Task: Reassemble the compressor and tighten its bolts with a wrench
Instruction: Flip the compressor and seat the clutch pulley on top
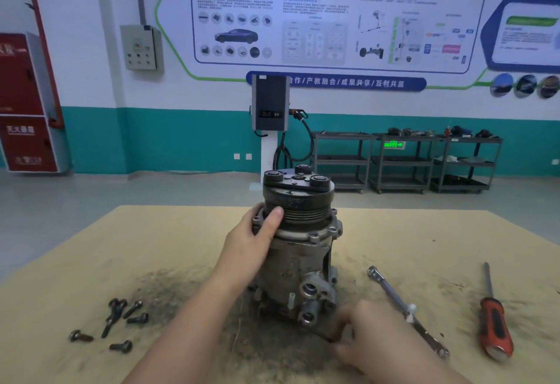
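Note:
The grey compressor [298, 250] stands upright on the cardboard sheet [151, 232], its black pulley and clutch plate on top. My left hand [254, 241] grips its upper flange from the left, thumb against the pulley grooves. My right hand [363, 335] is low at the compressor's base on the near right and pinches a thin dark piece at the base; the hand is blurred. Several dark bolts [121, 320] lie loose on the cardboard to the left. A metal wrench [403, 308] lies to the right of the compressor.
A screwdriver [494, 320] with an orange and black handle lies at the far right. Dark grime stains the cardboard around the compressor. Beyond the table stand a charging post [269, 104] and black shelf carts [406, 162] by the wall.

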Demonstrator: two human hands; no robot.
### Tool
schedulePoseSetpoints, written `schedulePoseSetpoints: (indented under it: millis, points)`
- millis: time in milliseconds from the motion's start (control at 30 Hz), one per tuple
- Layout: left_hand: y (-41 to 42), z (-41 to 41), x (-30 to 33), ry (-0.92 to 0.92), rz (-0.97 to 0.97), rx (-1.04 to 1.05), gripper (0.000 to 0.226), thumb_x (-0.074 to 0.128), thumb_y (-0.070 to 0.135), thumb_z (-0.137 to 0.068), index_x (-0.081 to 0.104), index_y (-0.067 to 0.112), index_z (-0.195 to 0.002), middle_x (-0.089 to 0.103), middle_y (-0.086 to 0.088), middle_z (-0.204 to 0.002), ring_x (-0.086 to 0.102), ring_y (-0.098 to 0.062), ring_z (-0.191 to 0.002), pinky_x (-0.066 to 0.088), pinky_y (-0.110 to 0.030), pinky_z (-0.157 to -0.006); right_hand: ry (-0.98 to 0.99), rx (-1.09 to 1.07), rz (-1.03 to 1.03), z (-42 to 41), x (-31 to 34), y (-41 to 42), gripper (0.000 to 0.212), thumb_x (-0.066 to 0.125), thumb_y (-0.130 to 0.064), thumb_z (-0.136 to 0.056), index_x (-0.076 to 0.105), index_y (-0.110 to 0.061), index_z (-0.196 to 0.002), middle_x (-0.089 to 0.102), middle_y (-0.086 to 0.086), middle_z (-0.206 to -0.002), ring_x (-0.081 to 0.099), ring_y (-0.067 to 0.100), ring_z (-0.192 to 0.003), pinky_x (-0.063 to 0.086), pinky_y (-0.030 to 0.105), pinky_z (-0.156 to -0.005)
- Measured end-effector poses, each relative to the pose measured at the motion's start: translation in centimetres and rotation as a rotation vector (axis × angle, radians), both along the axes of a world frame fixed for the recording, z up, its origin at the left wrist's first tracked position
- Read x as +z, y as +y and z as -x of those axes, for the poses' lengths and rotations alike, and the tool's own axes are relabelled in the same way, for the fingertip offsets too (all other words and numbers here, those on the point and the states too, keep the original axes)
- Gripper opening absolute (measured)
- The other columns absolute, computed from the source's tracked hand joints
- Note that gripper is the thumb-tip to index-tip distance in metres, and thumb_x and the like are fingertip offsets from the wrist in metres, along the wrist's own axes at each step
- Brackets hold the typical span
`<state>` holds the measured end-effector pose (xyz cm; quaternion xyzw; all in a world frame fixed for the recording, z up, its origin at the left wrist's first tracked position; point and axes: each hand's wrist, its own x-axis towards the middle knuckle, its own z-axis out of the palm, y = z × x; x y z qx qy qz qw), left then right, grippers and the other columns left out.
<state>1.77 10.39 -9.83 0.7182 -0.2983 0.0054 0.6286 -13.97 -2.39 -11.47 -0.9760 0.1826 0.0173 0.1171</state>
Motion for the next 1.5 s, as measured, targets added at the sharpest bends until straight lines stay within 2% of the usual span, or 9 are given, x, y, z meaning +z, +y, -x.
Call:
schedulePoseSetpoints:
  millis: [100,200,300,433,567,867,1000,1400,1500]
  points:
    - [0.9,1.0,0.4,-0.079,-0.111,-0.004,0.031,0.039,0.084,-0.079,0.055,0.065,-0.097,0.057,0.050,-0.092,0.049,0.029,-0.097,0.034,0.007,-0.073,-0.124,-0.101,0.047,-0.7,-0.4,-1.4,0.026,0.056,-0.020,-0.077,0.069,-0.030,-0.097,0.066,-0.008,-0.084,0.065,0.010,-0.096,0.047,0.023,-0.084]
    - [2.2,1.7,-0.1,-0.124,-0.184,-0.055,0.045,0.028,0.075,-0.089,0.050,0.057,-0.124,0.052,0.051,-0.110,0.042,0.029,-0.110,0.027,0.006,-0.088,-0.224,-0.099,-0.021,-1.5,-0.7,-3.1,0.013,0.059,-0.016,-0.076,0.061,-0.029,-0.073,0.054,-0.010,-0.065,0.064,0.012,-0.083,0.037,0.011,-0.050]
    - [5.2,0.8,-1.4,-0.132,-0.367,0.086,0.053,0.033,0.055,-0.099,0.041,0.033,-0.147,0.040,0.018,-0.152,0.027,0.001,-0.143,0.020,-0.016,-0.113,-0.266,-0.064,-0.072,-1.7,-1.0,-4.1,0.026,0.062,-0.013,-0.076,0.052,-0.031,-0.059,0.054,-0.013,-0.062,0.055,0.004,-0.068,0.039,0.009,-0.056]
    - [12.4,-1.2,-3.9,0.038,-1.163,0.558,0.065,0.026,0.069,-0.095,0.016,0.041,-0.153,0.000,-0.001,-0.165,-0.003,-0.038,-0.150,0.009,-0.059,-0.117,-0.311,-0.016,-0.120,-1.0,-1.7,-4.8,0.031,0.064,-0.014,-0.079,0.053,-0.037,-0.063,0.058,-0.004,-0.065,0.054,0.002,-0.063,0.041,0.017,-0.059]
    - [17.2,-1.9,-5.5,0.274,-1.305,0.585,0.088,0.017,0.092,-0.075,-0.002,0.051,-0.151,-0.004,0.001,-0.164,0.006,-0.040,-0.147,0.019,-0.060,-0.113,-0.419,-0.062,-0.213,-1.3,-2.1,-5.1,0.038,0.059,-0.007,-0.083,0.054,-0.040,-0.101,0.063,-0.002,-0.071,0.057,0.007,-0.064,0.042,0.015,-0.061]
    - [12.1,-2.9,-7.7,-0.197,-1.050,0.251,0.049,0.037,0.038,-0.105,0.034,0.024,-0.151,0.024,-0.005,-0.161,0.023,-0.020,-0.148,0.016,-0.021,-0.115,-0.703,-0.284,-0.261,-0.8,-3.0,-7.2,0.021,0.066,-0.013,-0.083,0.058,-0.027,-0.095,0.064,-0.003,-0.067,0.059,0.013,-0.064,0.042,0.025,-0.057]
    - [8.9,-2.7,-7.8,-0.327,-0.861,0.158,0.043,0.045,0.013,-0.100,0.053,0.024,-0.141,0.054,0.004,-0.144,0.047,-0.010,-0.133,0.025,-0.005,-0.098,-0.511,-0.474,-0.089,-1.0,-4.0,-8.8,0.023,0.064,-0.035,-0.086,0.049,-0.018,-0.089,0.066,0.013,-0.090,0.063,0.031,-0.087,0.041,0.035,-0.067]
    - [6.9,-4.2,-8.8,-0.531,-0.846,0.206,0.029,0.057,0.037,-0.096,0.065,0.037,-0.124,0.064,0.011,-0.107,0.038,-0.015,-0.104,0.035,-0.024,-0.092,-0.248,-0.594,-0.038,-1.2,-4.2,-10.3,0.048,0.058,-0.054,-0.087,0.048,-0.012,-0.067,0.052,0.004,-0.062,0.054,0.021,-0.062,0.030,0.028,-0.047]
    - [6.5,-4.1,-8.9,-0.543,-0.850,0.232,0.021,0.056,0.035,-0.097,0.062,0.036,-0.117,0.062,0.012,-0.108,0.032,-0.012,-0.098,0.035,-0.025,-0.090,-0.465,-0.525,-0.044,-1.1,-2.9,-9.0,0.041,0.062,-0.052,-0.086,0.047,-0.016,-0.074,0.052,0.004,-0.069,0.052,0.026,-0.069,0.035,0.033,-0.055]
